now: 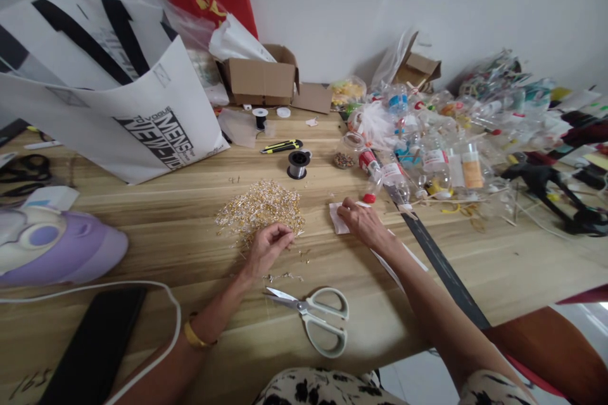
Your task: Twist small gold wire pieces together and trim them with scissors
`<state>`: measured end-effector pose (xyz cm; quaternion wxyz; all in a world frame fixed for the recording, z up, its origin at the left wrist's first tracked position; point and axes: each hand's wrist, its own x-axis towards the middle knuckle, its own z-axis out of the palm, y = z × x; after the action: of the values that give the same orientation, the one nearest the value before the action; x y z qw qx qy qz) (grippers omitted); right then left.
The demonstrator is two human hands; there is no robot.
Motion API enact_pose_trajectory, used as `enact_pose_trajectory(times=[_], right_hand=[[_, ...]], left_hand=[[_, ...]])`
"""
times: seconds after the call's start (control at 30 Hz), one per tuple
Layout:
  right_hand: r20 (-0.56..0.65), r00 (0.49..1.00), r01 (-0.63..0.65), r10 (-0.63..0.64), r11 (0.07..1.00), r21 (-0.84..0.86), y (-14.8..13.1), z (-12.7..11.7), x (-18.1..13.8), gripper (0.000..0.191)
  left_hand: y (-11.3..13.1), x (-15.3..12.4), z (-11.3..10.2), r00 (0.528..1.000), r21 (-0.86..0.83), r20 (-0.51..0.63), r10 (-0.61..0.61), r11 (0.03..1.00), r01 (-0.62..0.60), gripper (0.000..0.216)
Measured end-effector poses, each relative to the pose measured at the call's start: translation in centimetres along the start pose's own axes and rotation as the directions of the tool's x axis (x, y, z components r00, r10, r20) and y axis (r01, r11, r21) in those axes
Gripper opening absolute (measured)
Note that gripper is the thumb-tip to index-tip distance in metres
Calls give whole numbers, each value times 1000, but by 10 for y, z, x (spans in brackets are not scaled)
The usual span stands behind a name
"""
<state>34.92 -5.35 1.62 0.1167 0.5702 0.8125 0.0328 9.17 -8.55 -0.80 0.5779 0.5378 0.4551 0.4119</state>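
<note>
My left hand [270, 248] is at the near edge of a loose pile of small gold and clear beads or findings [261, 209]. Its thumb and forefinger are pinched together; whatever is between them is too small to name. My right hand [361, 220] lies over a small white piece of paper [339, 221], its fingers curled and pressed on the upper part. Near me, a pair of scissors [304, 310] with pale handles rests with its blades slightly apart. A short beaded strand [284, 277] lies between the scissors and my left hand.
Behind the pile are a wire spool [297, 166] and a yellow-black utility knife [282, 147]. Plastic bottles [434, 164] crowd the right. A white bag [118, 120], purple device [71, 245] and black phone [97, 348] stand or lie left, with a white cable [175, 304] nearby.
</note>
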Motion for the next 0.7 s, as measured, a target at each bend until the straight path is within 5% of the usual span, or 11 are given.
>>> enact_pose_trajectory(times=[0.2,0.4,0.7], right_hand=[[-139,990,9,25,971,237,6,7,-1,21],[-355,934,198,47,759,620,7,6,0,15],[-313,949,211,-31,802,558,-35,-24,-16,13]], left_hand=[[1,0,0,1000,-7,4,18,1000,-18,18],[-4,1,0,1000,-23,-5,30,999,-30,18],[11,-8,4,977,136,5,213,968,-212,13]])
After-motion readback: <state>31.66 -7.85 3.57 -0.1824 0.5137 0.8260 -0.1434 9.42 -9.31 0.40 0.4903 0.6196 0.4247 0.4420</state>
